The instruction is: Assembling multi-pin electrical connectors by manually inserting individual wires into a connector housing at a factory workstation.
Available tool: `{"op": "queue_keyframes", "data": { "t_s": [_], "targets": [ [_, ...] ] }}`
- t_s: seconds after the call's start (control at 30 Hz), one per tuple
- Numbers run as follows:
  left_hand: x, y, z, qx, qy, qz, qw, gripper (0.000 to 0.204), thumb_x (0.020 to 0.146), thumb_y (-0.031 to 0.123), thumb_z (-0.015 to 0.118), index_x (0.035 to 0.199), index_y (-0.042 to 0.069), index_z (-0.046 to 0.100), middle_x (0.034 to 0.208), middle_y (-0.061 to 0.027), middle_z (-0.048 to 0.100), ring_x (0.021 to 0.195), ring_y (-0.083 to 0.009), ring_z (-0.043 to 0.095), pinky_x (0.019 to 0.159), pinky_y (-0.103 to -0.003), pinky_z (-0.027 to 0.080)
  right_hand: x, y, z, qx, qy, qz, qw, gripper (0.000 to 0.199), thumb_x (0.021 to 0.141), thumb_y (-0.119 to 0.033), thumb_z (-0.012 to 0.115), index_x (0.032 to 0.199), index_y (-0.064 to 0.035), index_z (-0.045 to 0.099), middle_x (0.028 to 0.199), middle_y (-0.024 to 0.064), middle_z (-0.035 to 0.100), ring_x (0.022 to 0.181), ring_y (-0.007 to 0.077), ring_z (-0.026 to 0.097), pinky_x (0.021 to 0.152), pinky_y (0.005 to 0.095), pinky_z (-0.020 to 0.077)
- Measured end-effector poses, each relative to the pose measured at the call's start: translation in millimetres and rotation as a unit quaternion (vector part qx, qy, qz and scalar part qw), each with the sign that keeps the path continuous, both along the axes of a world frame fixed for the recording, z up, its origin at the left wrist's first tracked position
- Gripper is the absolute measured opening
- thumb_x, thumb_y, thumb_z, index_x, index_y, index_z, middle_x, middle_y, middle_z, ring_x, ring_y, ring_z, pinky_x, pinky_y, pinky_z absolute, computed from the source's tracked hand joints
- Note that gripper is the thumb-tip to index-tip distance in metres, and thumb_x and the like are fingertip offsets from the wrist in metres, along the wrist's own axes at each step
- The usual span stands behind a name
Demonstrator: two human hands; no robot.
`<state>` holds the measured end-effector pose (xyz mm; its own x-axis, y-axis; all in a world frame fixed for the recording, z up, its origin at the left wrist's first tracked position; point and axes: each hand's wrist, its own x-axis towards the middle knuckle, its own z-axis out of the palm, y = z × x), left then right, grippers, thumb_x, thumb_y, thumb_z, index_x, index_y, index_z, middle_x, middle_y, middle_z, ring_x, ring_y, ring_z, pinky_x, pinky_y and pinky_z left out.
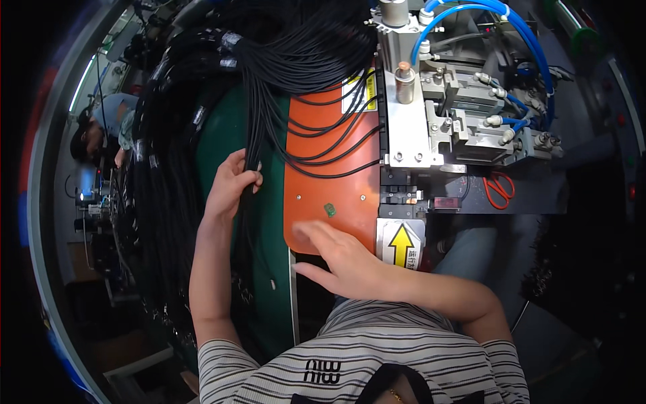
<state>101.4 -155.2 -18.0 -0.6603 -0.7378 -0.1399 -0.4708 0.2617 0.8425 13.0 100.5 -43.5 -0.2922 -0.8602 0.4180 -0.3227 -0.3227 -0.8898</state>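
My left hand (230, 185) is closed around a hanging strand of black cables (254, 124), with thumb and fingers pinched near its lower part. From the same large bundle, several single cables arc over an orange plate (336, 188) and end at the edge of a metal machine (409, 128). My right hand (346, 259) hovers over the plate's near edge, holding nothing, thumb apart from the fingers. Its fingertips are slightly smeared by motion. A small green mark or scrap (330, 209) shows on the plate ahead of that hand.
A green work surface (269, 229) lies left of the plate, with more black cables (158, 222) draped along it. Blue air hoses (531, 37) loop above the machine. Red-handled scissors (498, 190) lie at right, near a yellow arrow label (402, 244). Another person (111, 124) sits far left.
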Motion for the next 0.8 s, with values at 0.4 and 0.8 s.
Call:
{"op": "queue_keyframes", "data": {
  "t_s": [0.4,0.8],
  "targets": [
    [-21.5,88.3,45.1,-0.184,-0.023,-0.136,0.973,0.032,0.092,-0.001,0.056,0.124,0.003,0.057,0.100,-0.0105,0.066,0.088,-0.0176,0.064,0.076,-0.030,0.052,-57.3,50.6,33.6,0.189,-0.635,0.208,0.720,0.041,0.103,-0.026,0.044,0.134,0.0017,0.040,0.108,0.0168,0.063,0.078,0.0198,0.068,0.063,0.0262,0.0550],
    [-94.6,154.4,5.4,-0.437,0.197,-0.445,0.757,0.038,0.070,0.018,0.066,0.101,-0.004,0.062,0.066,-0.0059,0.054,0.054,-0.0201,0.055,0.050,-0.033,0.038,-100.7,119.8,6.2,0.062,-0.625,0.035,0.777,0.055,0.106,-0.039,0.033,0.129,0.0077,0.050,0.098,0.0180,0.068,0.074,0.0140,0.066,0.060,0.0226,0.0508]
  ]
}}
